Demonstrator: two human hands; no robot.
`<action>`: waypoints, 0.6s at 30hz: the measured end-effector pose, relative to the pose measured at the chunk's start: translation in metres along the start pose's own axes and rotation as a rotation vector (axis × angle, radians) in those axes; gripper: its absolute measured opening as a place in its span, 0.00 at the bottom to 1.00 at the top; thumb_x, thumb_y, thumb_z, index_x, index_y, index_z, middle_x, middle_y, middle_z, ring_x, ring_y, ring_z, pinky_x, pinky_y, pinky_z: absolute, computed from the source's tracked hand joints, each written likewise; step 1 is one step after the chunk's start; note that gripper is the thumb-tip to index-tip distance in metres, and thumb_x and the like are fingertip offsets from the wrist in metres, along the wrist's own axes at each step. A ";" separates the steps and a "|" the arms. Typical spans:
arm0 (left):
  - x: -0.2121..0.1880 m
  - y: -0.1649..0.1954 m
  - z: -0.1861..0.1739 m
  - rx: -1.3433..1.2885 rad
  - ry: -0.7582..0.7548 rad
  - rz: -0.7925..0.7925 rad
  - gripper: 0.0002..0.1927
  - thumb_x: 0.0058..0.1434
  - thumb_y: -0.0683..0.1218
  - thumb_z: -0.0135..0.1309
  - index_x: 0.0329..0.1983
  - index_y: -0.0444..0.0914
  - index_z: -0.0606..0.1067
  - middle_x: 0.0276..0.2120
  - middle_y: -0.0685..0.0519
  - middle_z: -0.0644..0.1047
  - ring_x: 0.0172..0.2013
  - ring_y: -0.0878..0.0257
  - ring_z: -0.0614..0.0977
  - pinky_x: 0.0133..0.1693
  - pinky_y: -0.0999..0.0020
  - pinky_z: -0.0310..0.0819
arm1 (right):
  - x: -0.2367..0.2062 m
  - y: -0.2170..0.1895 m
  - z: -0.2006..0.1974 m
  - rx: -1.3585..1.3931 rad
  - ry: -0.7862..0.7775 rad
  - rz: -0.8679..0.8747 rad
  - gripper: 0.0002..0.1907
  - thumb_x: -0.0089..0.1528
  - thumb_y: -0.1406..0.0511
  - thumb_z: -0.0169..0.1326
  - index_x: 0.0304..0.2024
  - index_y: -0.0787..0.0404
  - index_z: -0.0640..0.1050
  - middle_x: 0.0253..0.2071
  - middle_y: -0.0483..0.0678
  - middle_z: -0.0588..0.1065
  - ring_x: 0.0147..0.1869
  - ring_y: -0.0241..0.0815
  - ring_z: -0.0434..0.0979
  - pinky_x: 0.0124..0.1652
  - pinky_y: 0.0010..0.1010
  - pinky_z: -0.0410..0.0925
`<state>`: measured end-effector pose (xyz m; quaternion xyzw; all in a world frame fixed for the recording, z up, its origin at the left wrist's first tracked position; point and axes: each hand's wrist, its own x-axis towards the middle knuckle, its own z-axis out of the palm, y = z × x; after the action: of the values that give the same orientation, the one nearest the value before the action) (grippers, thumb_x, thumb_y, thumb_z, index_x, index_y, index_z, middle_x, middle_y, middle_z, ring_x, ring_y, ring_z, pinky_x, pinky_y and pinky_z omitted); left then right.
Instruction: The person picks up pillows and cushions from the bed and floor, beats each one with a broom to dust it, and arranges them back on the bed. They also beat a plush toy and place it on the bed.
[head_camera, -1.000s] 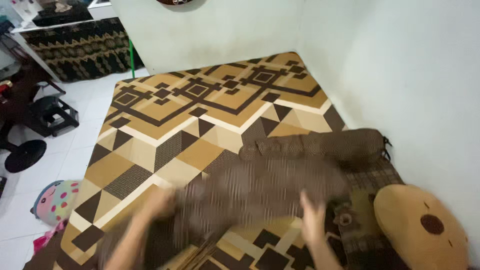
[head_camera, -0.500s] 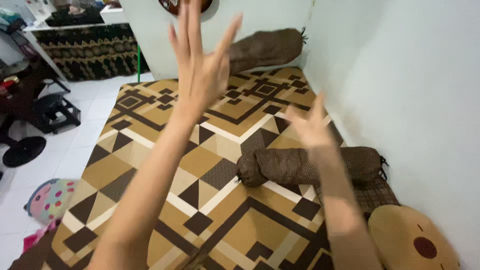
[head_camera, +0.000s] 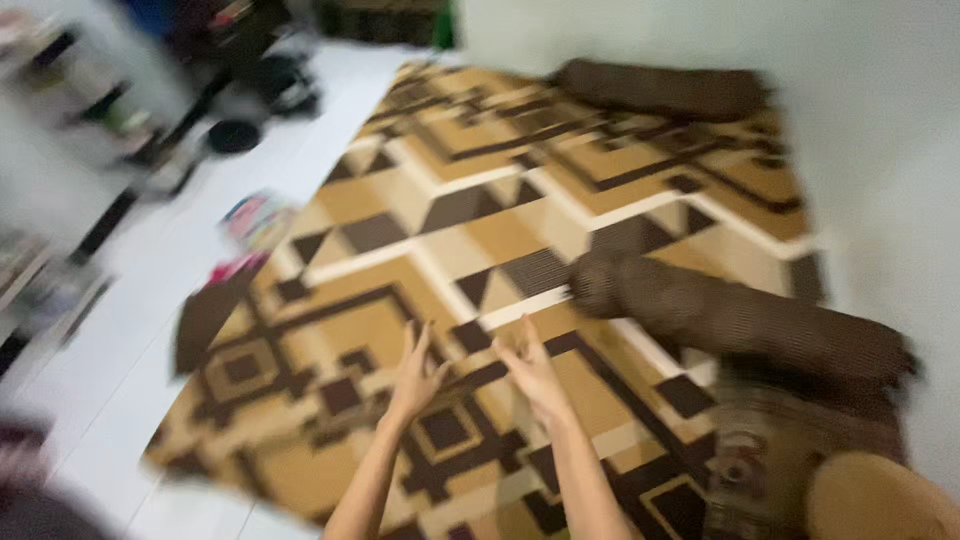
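Observation:
The view is blurred by motion. My left hand (head_camera: 413, 371) and my right hand (head_camera: 530, 368) hang close together over the middle of a bed with a brown and tan geometric sheet (head_camera: 420, 210). Both hands are empty with fingers spread. One brown bolster pillow (head_camera: 740, 320) lies just right of my right hand, apart from it. A second brown bolster (head_camera: 660, 88) lies at the far end of the bed by the wall.
A white wall (head_camera: 880, 150) runs along the bed's right side. A round tan cushion (head_camera: 880, 500) sits at the lower right. White floor (head_camera: 200, 240) lies left of the bed, with a colourful bundle (head_camera: 255, 220), dark round weights (head_camera: 235, 135) and shelves further left.
My hands have dropped from raised high to low over the sheet. The bolster that was in the air now lies at the far end of the bed. The view has tilted and swung.

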<state>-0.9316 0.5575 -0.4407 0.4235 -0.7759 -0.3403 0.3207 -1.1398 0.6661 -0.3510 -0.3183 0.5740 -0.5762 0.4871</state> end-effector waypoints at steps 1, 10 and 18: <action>-0.016 -0.009 -0.011 0.024 0.011 -0.026 0.48 0.57 0.43 0.66 0.77 0.47 0.53 0.73 0.30 0.52 0.73 0.37 0.53 0.68 0.52 0.53 | 0.003 0.013 0.015 -0.013 -0.019 0.036 0.51 0.62 0.53 0.59 0.77 0.54 0.44 0.78 0.60 0.48 0.79 0.54 0.54 0.67 0.48 0.59; -0.146 -0.032 -0.128 0.026 0.001 -0.378 0.42 0.57 0.43 0.60 0.74 0.54 0.59 0.76 0.38 0.49 0.53 0.51 0.81 0.45 0.60 0.79 | -0.030 0.070 0.166 -0.141 -0.227 0.222 0.38 0.60 0.54 0.58 0.69 0.52 0.59 0.73 0.55 0.59 0.69 0.49 0.67 0.57 0.46 0.68; -0.233 -0.123 -0.265 -0.165 0.044 -0.386 0.38 0.61 0.43 0.58 0.74 0.53 0.61 0.77 0.42 0.45 0.59 0.47 0.78 0.51 0.60 0.78 | -0.062 0.105 0.327 -0.229 -0.298 0.229 0.38 0.60 0.55 0.58 0.68 0.55 0.58 0.73 0.53 0.61 0.69 0.50 0.69 0.55 0.45 0.68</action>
<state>-0.5676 0.6430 -0.4391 0.5439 -0.6425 -0.4488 0.2999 -0.7963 0.6224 -0.3954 -0.3857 0.5899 -0.3947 0.5894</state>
